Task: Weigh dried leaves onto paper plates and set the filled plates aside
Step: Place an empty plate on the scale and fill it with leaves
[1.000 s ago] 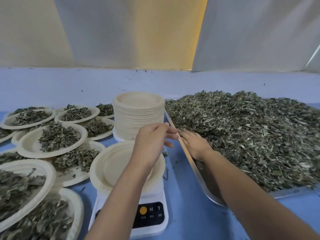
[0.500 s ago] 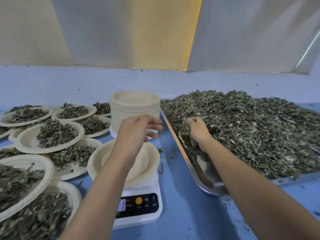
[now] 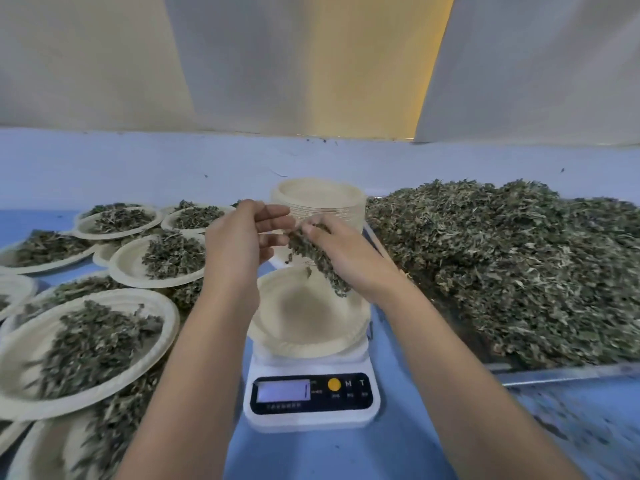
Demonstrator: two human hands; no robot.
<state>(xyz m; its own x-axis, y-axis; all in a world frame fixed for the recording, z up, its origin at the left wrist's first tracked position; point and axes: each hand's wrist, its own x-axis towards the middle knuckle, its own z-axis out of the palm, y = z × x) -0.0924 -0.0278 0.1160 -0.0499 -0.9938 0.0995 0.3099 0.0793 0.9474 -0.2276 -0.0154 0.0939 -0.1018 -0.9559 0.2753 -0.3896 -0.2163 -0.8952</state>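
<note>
Head camera: the right hand (image 3: 349,258) curls its fingers around a clump of dried green leaves (image 3: 313,259), held above the empty cream paper plate (image 3: 304,349) on the white digital scale (image 3: 311,419). The left hand (image 3: 242,237) is relaxed and holds nothing, its fingertips just beside the clump. Leaf-filled paper plates (image 3: 169,323) crowd the blue bench (image 3: 346,455) on the left.
</note>
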